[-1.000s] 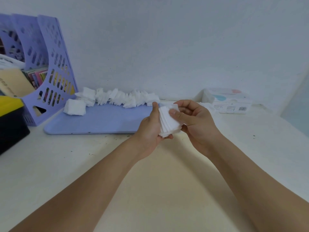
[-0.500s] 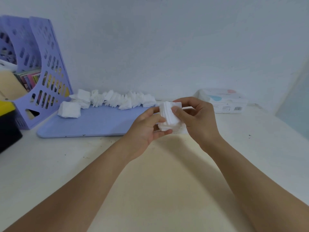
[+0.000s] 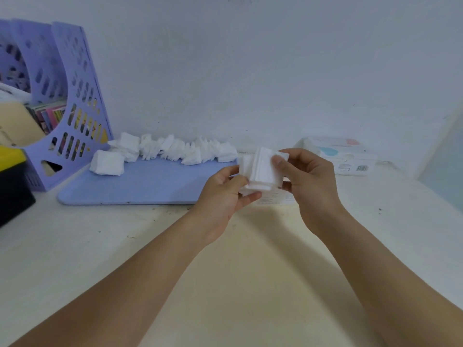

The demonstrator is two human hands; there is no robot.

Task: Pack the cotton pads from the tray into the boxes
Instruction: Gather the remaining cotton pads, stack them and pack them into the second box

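A small stack of white cotton pads [image 3: 263, 171] is held above the table between both hands. My left hand [image 3: 223, 196] pinches its lower left edge, and my right hand [image 3: 310, 179] grips its right side with the thumb on top. Behind my hands lies a white box [image 3: 273, 199], mostly hidden. A blue tray [image 3: 140, 186] lies to the left with a row of loose cotton pads [image 3: 175, 149] along its far edge and one separate stack [image 3: 107, 166] at its left end. A second box [image 3: 343, 156] with pink and blue print sits at the back right.
A purple perforated file holder [image 3: 75, 103] with books stands at the back left. A black and yellow case [image 3: 12, 181] sits at the left edge. The white wall runs close behind the tray.
The stack has been turned and lifted a little between my hands, its layered edge now facing me. My left hand has shifted from cupping it to pinching its lower corner.
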